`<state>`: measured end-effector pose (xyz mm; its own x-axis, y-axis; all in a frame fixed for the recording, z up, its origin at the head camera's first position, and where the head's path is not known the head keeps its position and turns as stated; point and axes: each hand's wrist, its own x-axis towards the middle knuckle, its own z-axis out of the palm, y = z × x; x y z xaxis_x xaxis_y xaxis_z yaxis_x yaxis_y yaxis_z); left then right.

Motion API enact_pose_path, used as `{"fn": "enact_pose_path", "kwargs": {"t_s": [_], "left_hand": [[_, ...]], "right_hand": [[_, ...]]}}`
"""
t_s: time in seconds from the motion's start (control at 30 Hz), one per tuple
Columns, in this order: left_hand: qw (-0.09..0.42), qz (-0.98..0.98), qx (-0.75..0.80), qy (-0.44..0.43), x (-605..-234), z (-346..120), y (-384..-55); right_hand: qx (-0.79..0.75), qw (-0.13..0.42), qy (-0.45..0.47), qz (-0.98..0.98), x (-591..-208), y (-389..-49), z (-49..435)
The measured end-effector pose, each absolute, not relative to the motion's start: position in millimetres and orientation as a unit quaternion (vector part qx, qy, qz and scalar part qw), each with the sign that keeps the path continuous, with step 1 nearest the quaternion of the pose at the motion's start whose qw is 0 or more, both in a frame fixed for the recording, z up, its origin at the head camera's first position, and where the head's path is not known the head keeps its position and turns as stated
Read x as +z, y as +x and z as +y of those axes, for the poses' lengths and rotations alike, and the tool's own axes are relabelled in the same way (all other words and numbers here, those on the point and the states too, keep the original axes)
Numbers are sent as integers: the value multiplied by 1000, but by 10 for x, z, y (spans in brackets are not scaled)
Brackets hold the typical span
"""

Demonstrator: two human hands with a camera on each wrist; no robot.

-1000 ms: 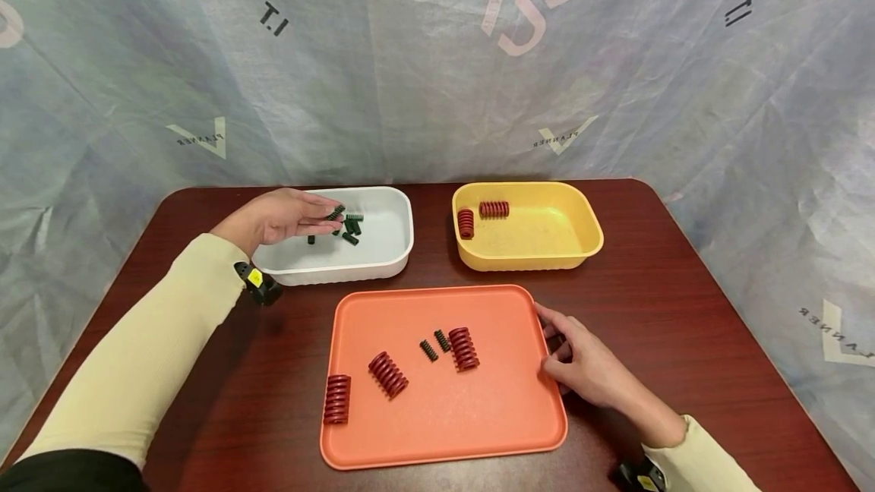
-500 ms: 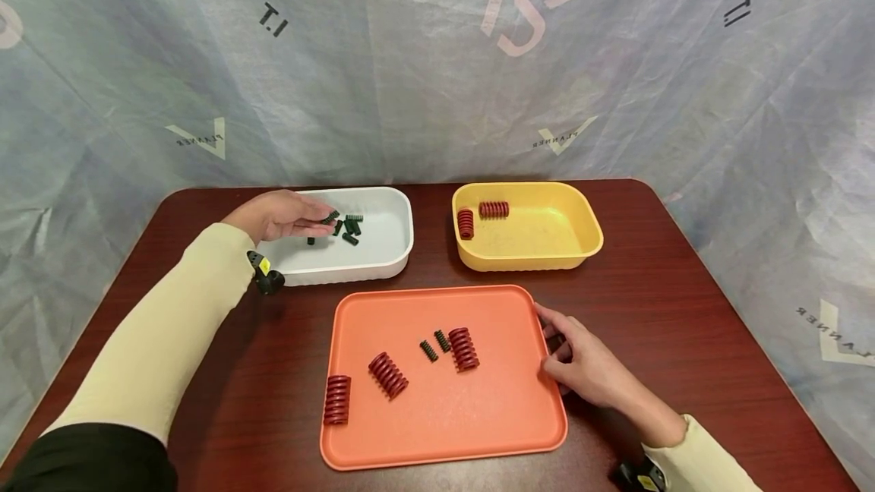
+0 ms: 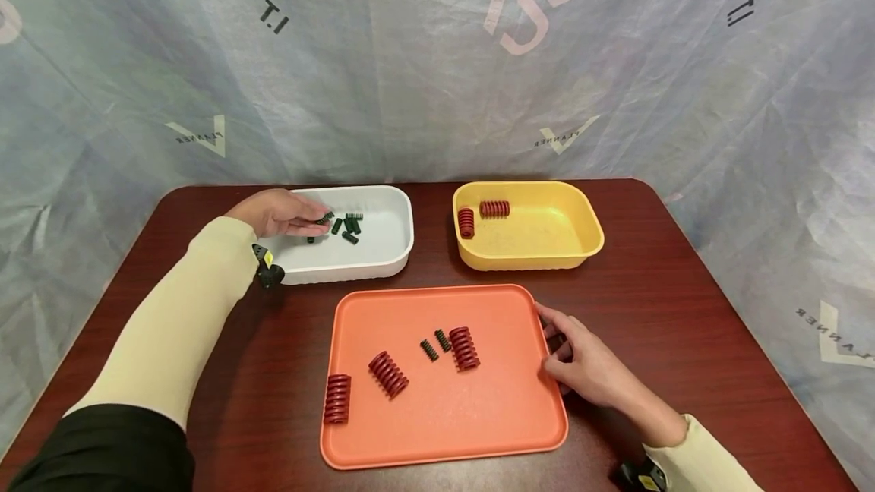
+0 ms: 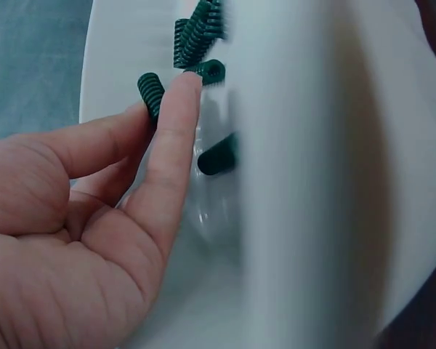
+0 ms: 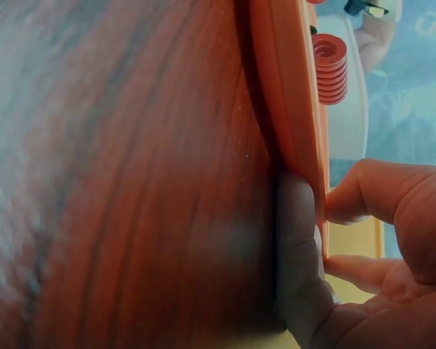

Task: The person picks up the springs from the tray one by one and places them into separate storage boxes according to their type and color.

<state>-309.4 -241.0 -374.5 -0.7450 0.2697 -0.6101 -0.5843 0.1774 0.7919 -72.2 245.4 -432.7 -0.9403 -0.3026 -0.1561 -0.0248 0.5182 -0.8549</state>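
Over the left part of the white bin [image 3: 383,249], my left hand [image 3: 283,214] pinches a small green spring [image 4: 151,93] between thumb and fingers. More green springs [image 3: 350,238] lie loose on the bin's floor, just right of the fingertips. My right hand [image 3: 589,363] grips the right rim of the orange tray [image 3: 444,416], its thumb and fingers on either side of the edge in the right wrist view. On the tray are two small dark green springs [image 3: 428,350] and large red springs [image 3: 388,375], one of them beside the tray's left rim.
A yellow bin [image 3: 547,238] stands at the back right with two red springs [image 3: 494,209] in its left part. The dark red wooden table [image 3: 683,310] ends at the back against a grey sheet [image 3: 437,82].
My left hand has shifted a little to the left with the green spring, uncovering another green spring in the bin. My right hand and the tray stay in place.
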Motion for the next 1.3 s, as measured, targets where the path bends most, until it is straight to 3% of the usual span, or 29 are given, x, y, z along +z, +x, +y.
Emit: {"fn": "enact_pose_path", "kwargs": {"t_s": [0.53, 0.83, 1.3], "left_hand": [[337, 708, 612, -98, -3673, -2369, -3129], [352, 705, 616, -18, -3512, -2265, -2990], [398, 724, 548, 135, -3310, -1698, -2466]], "right_hand": [[-479, 146, -96, 860, -4335, -728, 2455], [-480, 144, -97, 860, -4344, -727, 2459], [-477, 140, -95, 863, -4339, -726, 2457]]}}
